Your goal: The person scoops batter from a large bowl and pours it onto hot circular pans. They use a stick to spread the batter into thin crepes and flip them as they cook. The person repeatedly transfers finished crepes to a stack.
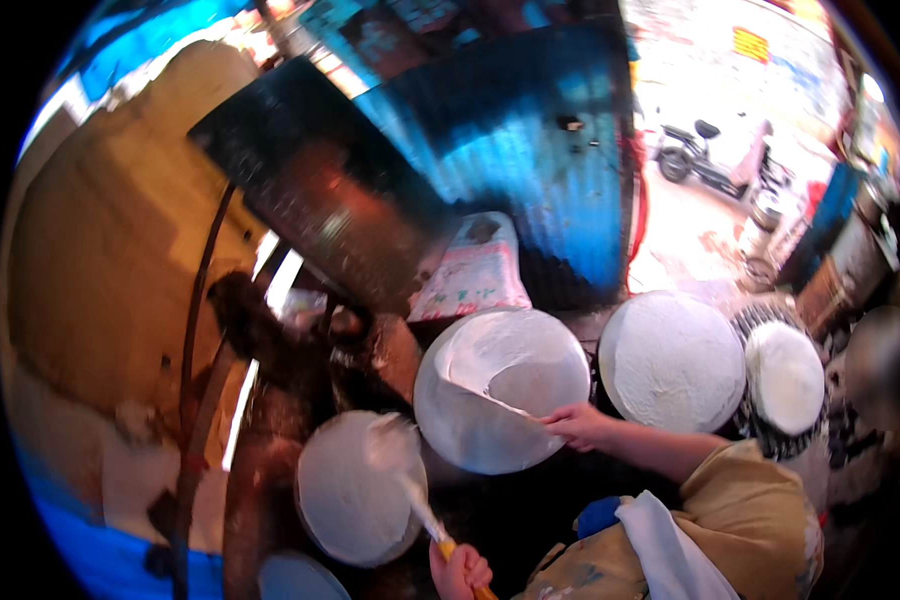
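My left hand (pixel 455 574) grips the yellow handle of a pale spatula, whose blurred blade is over the left round pan (pixel 345 500) coated with white batter. At the middle round pan (pixel 530 440), my right hand (pixel 577 428) pinches the edge of a thin white sheet (pixel 460 365), which is partly raised off the surface in a curve. Right of that pan sits another round pan (pixel 670 360) covered with a white layer, and beyond it a smaller white round (pixel 785 376) on a dark ribbed base.
Blue corrugated panels (pixel 560 170), a dark tilted board (pixel 310 180) and a printed sack (pixel 470 280) stand behind the pans. A yellow tarp (pixel 100 280) hangs at left. A grey-blue basin (pixel 300 578) is at lower left. A scooter (pixel 705 160) stands outside, past metal cylinders (pixel 845 280).
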Motion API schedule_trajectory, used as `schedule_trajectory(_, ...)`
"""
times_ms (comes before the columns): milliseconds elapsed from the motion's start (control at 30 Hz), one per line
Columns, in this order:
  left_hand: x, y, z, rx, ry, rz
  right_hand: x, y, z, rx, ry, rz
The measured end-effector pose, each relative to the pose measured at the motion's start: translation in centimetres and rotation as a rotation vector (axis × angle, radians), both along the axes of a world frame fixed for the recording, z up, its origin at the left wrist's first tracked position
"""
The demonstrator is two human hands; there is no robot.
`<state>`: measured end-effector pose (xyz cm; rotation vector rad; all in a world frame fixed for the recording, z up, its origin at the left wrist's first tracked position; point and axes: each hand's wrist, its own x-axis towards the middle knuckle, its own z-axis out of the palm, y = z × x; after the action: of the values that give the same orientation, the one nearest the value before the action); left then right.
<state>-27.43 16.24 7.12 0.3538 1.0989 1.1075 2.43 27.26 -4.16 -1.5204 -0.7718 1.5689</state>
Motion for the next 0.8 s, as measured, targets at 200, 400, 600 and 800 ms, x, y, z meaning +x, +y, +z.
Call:
schedule_trajectory(200, -0.3, 1.2, 0.7, -0.044, -0.056, 0.028, 4.4, 5.5, -4.2, 0.122, -0.202, -0.362)
schedule_trajectory(400, 0.4, 0.2, 3.1, 0.152, -0.183, -0.024, 4.8, 4.5, -1.7, -0.025, 0.013, 0.19)
schedule_trajectory(600, 2.5, 0.7, 4.0, 0.11, -0.092, 0.046, 5.4, 8.1, -1.5, 0.072, -0.17, -0.004)
schedule_trajectory(800, 0.3, -1.6, 2.3, 0.165, -0.158, 0.167, 9.2, 4.8, -0.2, -0.054, -0.04, 0.319)
